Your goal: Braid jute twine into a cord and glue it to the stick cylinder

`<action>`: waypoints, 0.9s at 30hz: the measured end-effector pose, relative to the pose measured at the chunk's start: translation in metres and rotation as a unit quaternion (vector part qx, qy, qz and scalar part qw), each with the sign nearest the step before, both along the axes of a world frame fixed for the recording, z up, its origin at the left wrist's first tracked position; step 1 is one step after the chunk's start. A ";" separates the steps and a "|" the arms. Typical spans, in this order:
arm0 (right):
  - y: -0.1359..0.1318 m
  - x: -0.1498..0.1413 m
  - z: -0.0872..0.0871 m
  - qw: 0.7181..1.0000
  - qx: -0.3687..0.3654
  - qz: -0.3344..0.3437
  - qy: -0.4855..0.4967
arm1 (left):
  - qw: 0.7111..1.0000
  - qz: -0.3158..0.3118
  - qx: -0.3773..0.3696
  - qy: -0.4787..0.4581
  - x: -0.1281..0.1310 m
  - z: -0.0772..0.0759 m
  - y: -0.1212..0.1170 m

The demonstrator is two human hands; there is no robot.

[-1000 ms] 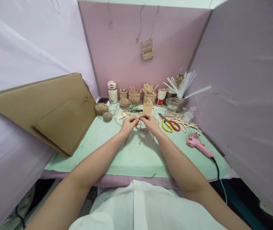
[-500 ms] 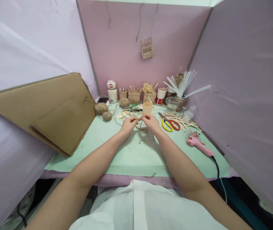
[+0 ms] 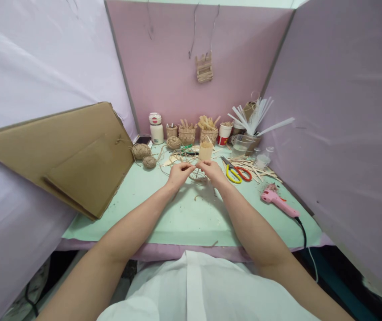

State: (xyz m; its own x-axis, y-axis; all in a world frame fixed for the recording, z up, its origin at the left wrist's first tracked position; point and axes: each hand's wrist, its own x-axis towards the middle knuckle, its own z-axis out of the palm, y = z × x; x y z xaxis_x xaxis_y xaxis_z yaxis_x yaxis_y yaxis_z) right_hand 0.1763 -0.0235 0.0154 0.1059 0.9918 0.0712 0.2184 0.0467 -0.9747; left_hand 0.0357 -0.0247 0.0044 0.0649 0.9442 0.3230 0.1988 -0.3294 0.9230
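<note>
My left hand point(image 3: 179, 174) and my right hand point(image 3: 212, 171) meet over the middle of the green table point(image 3: 184, 218). Both are closed in a pinch on a thin strand of jute twine point(image 3: 196, 170) stretched between the fingertips. Loose loops of the same twine lie on the table just behind and under the hands. A small flat piece made of wooden sticks point(image 3: 205, 151) stands right behind my hands.
Cardboard sheet point(image 3: 64, 154) leans at the left. Twine balls point(image 3: 145, 155), small baskets of sticks point(image 3: 197, 131), a white jar point(image 3: 156, 128), cups point(image 3: 225, 133) and white strips point(image 3: 254, 117) line the back. Scissors point(image 3: 236, 171), loose sticks and a pink glue gun point(image 3: 278, 203) lie right.
Both hands stay pinched on the twine in nearly the same place; only the fingers shift slightly and the view drifts a little.
</note>
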 end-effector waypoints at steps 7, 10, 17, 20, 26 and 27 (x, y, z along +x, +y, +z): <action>-0.004 -0.001 0.003 0.999 0.017 -0.003 -0.027 | 1.000 0.006 0.005 -0.009 0.000 0.000 0.000; -0.002 -0.002 0.001 1.000 0.010 0.003 -0.016 | 1.000 0.005 0.012 -0.013 0.000 -0.001 0.001; 0.007 -0.002 -0.010 0.995 -0.018 0.030 0.093 | 0.997 -0.035 -0.036 -0.051 0.002 -0.005 0.001; 0.009 0.000 -0.010 0.990 -0.049 0.044 0.123 | 0.979 -0.100 -0.134 -0.118 0.000 -0.005 0.005; 0.010 0.005 -0.005 0.979 -0.094 0.054 0.172 | 0.902 -0.207 -0.309 -0.217 -0.009 0.002 0.010; 0.010 0.005 -0.005 0.979 -0.095 0.053 0.175 | 0.899 -0.210 -0.316 -0.220 -0.010 0.003 0.010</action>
State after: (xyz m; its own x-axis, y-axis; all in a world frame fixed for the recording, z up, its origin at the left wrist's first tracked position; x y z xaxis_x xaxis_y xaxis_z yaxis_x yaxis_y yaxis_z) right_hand 0.1813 -0.0137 0.0102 -0.0139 0.9903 -0.1383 -0.1260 -0.1389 -0.9823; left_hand 0.0260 -0.0143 0.0074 0.4558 0.8700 -0.1882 -0.2504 0.3282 0.9108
